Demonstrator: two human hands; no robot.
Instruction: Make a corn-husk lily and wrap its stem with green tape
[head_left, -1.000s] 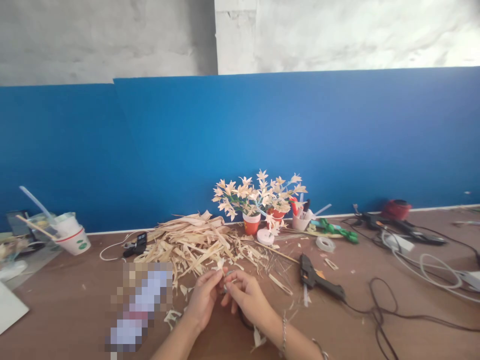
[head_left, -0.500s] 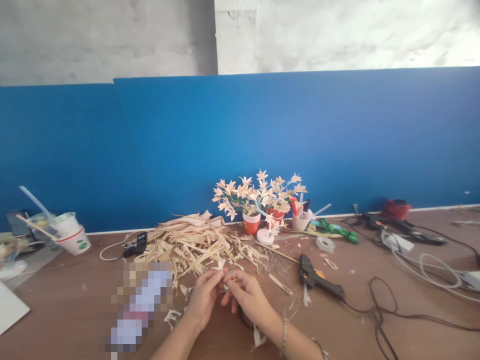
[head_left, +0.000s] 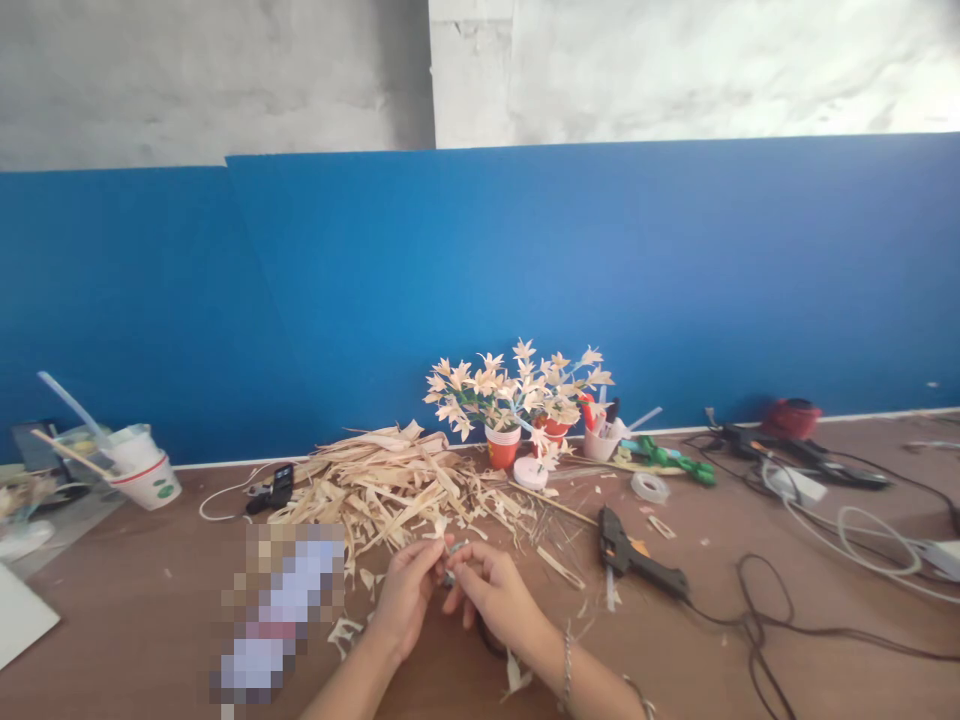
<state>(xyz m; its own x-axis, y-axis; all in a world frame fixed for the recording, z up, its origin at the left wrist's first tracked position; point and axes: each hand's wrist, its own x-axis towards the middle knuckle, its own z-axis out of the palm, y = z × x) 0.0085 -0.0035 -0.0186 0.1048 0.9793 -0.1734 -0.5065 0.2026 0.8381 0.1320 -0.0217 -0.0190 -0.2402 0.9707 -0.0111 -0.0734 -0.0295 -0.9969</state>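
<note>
While the left hand (head_left: 405, 598) pinches a small pale flower (head_left: 439, 526) upright, the right hand (head_left: 493, 590) curls just beside its base; can't tell what the right one grasps.
Flower sits over the counter (head_left: 150, 620), between the hands, likely for two-sided control. Dry, fibrous, ribbon-like strips (head_left: 375, 488) heap just beyond, toward the back edge, presumably for easy reach. Black pistol-shaped glue gun (head_left: 637, 562) lies right, probably parked clear of the heap. Papery star-shaped blooms (head_left: 487, 383) stand in smooth tapered pots (head_left: 502, 452) near that edge.
</note>
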